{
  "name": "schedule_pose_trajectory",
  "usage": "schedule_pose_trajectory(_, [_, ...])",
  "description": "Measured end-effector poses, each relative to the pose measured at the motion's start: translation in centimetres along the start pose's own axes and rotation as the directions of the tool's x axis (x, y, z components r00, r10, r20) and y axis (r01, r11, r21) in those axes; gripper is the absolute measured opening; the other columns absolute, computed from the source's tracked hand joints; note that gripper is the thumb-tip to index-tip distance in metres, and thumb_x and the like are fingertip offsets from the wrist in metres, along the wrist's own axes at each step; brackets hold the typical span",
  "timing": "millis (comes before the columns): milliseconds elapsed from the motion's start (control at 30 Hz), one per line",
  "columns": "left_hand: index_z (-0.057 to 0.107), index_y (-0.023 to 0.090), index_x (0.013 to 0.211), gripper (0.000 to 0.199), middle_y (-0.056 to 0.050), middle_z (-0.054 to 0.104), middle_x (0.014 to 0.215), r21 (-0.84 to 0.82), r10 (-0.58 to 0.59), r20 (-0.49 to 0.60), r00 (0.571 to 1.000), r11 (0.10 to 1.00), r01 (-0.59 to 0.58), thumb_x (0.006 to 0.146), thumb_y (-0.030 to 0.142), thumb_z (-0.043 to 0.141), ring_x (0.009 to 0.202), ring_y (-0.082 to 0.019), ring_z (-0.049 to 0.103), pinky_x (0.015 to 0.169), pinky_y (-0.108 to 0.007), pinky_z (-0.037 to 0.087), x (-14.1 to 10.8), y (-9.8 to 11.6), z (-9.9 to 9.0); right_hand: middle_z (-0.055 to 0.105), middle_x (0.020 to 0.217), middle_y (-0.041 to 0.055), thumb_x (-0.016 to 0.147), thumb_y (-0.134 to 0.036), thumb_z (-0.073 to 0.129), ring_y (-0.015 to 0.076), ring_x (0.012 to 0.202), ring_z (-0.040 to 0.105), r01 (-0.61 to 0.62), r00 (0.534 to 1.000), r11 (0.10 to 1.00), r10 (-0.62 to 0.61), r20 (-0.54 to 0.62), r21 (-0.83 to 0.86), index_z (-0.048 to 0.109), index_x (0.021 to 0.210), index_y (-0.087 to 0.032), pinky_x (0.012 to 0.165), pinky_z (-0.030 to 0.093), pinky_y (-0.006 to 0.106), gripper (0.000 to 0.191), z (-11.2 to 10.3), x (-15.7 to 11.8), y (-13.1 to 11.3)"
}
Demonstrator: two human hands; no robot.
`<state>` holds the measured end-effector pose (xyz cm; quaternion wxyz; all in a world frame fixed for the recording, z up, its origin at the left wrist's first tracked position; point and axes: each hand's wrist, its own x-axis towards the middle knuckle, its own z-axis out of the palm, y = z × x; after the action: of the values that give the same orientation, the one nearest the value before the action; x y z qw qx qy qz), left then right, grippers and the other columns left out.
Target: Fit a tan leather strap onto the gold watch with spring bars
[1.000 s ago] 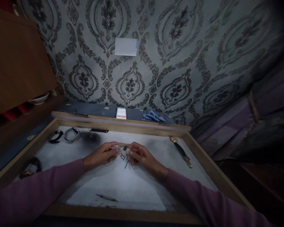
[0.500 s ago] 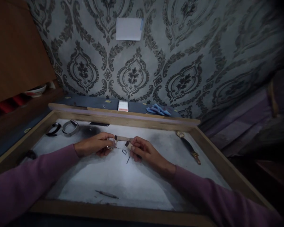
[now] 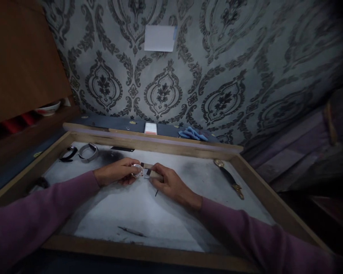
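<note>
My left hand (image 3: 120, 171) is closed round a round, silver-rimmed watch case (image 3: 137, 171), with the thumb on its face. Close by on the right, my right hand (image 3: 171, 183) pinches a beige watch strap piece (image 3: 156, 175) whose dark end points at the case. Whether the strap touches the case I cannot tell. Just behind it shows a second strap piece (image 3: 146, 166), partly covered by my right fingers. A thin dark strip (image 3: 156, 193) lies under my right hand. Nearer the front lies a slim, pointed metal tool (image 3: 132, 231).
A wooden-rimmed tray (image 3: 148, 250) surrounds the work. On the right lies a black-strapped watch (image 3: 229, 178); at back left are a grey watch (image 3: 88, 152) and a dark watch (image 3: 69, 153). A black flat strip (image 3: 122, 148) lies near the back rim. Behind it rests a blue cloth (image 3: 192, 133).
My right hand has moved left with its strap piece, closer to the watch case. My left hand still holds the case. The whole view has shifted slightly.
</note>
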<state>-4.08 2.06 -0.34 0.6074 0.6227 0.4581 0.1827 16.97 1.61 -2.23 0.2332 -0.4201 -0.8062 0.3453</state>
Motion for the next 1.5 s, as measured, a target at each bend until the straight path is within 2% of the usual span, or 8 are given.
schedule_pose_trajectory(200, [0.046, 0.019, 0.078, 0.021, 0.006, 0.049, 0.051, -0.045, 0.0, 0.005, 1.0, 0.999, 0.0, 0.08, 0.039, 0.053, 0.039, -0.007, 0.041, 0.035, -0.018, 0.022, 0.1, -0.1, -0.1, 0.065, 0.078, 0.0023, 0.08, -0.014, 0.056, 0.0161, 0.069, 0.057, 0.021, 1.0, 0.966, -0.019, 0.013, -0.259, 0.059, 0.084, -0.018, 0.063, 0.035, 0.024, 0.006, 0.4, 0.5, -0.2])
schedule_pose_trajectory(433, [0.046, 0.019, 0.077, 0.021, 0.006, 0.049, 0.051, -0.066, -0.007, 0.011, 1.0, 0.998, 0.008, 0.079, 0.039, 0.053, 0.038, -0.007, 0.041, 0.035, -0.018, 0.021, 0.1, -0.1, -0.1, 0.069, 0.08, 0.0061, 0.084, -0.015, 0.056, 0.0189, 0.074, 0.061, 0.019, 0.999, 0.908, 0.002, 0.05, -0.42, 0.06, 0.08, -0.017, 0.066, 0.036, 0.025, 0.006, 0.5, 0.2, -0.3])
schedule_pose_trajectory(600, [0.046, 0.019, 0.078, 0.02, 0.005, 0.049, 0.05, -0.07, -0.008, -0.002, 1.0, 0.998, 0.008, 0.08, 0.038, 0.053, 0.038, -0.007, 0.041, 0.035, -0.018, 0.021, 0.2, -0.3, 0.0, 0.068, 0.076, 0.0066, 0.083, -0.013, 0.054, 0.0186, 0.071, 0.059, 0.018, 0.998, 0.897, 0.008, 0.056, -0.441, 0.059, 0.077, -0.016, 0.066, 0.035, 0.026, 0.009, 0.3, 0.0, -0.5])
schedule_pose_trajectory(967, [0.046, 0.019, 0.076, 0.024, 0.005, 0.049, 0.05, -0.036, -0.009, -0.014, 1.0, 0.999, 0.008, 0.078, 0.042, 0.054, 0.039, -0.007, 0.042, 0.036, -0.018, 0.023, -0.2, 0.2, 0.1, 0.057, 0.063, -0.0008, 0.076, -0.009, 0.054, 0.0119, 0.057, 0.047, 0.031, 0.998, 0.94, -0.013, 0.053, -0.341, 0.055, 0.068, -0.017, 0.055, 0.029, 0.023, 0.011, -0.1, -0.3, 0.4])
schedule_pose_trajectory(1133, [0.045, 0.019, 0.074, 0.025, 0.005, 0.049, 0.051, 0.014, 0.009, 0.003, 1.0, 1.0, -0.009, 0.078, 0.043, 0.053, 0.04, -0.007, 0.041, 0.035, -0.018, 0.025, -0.2, 0.3, 0.2, 0.052, 0.061, -0.0029, 0.075, -0.012, 0.054, 0.0101, 0.055, 0.044, -0.002, 0.995, 0.986, 0.018, 0.096, -0.169, 0.057, 0.065, -0.016, 0.051, 0.03, 0.021, 0.011, -0.8, -0.5, 1.2])
schedule_pose_trajectory(1233, [0.046, 0.019, 0.075, 0.025, 0.005, 0.049, 0.051, 0.049, 0.015, 0.018, 1.0, 0.999, -0.016, 0.079, 0.043, 0.054, 0.04, -0.008, 0.041, 0.036, -0.018, 0.026, -0.1, 0.1, 0.2, 0.05, 0.062, -0.003, 0.077, -0.019, 0.056, 0.0097, 0.055, 0.042, -0.103, 0.983, 0.995, 0.1, 0.152, 0.011, 0.059, 0.069, -0.015, 0.049, 0.03, 0.021, 0.009, -1.6, -0.6, 1.0])
schedule_pose_trajectory(1300, [0.046, 0.019, 0.075, 0.025, 0.005, 0.049, 0.052, 0.059, 0.028, 0.028, 0.999, 0.998, -0.029, 0.08, 0.043, 0.053, 0.041, -0.008, 0.041, 0.036, -0.018, 0.025, -0.2, 0.0, 0.1, 0.047, 0.061, -0.0034, 0.078, -0.025, 0.057, 0.0094, 0.054, 0.039, -0.155, 0.974, 0.985, 0.14, 0.178, 0.074, 0.059, 0.072, -0.015, 0.047, 0.029, 0.021, 0.012, -2.2, -0.7, 0.6])
schedule_pose_trajectory(1500, [0.046, 0.02, 0.074, 0.026, 0.005, 0.048, 0.053, 0.157, 0.048, 0.061, 0.997, 0.986, -0.057, 0.086, 0.043, 0.049, 0.041, -0.008, 0.039, 0.038, -0.02, 0.025, -0.4, 0.1, 0.1, 0.043, 0.063, -0.0038, 0.078, -0.026, 0.058, 0.0097, 0.056, 0.035, -0.155, 0.975, 0.987, 0.147, 0.166, 0.032, 0.058, 0.08, -0.015, 0.05, 0.028, 0.021, 0.011, -3.2, -1.2, 0.5])
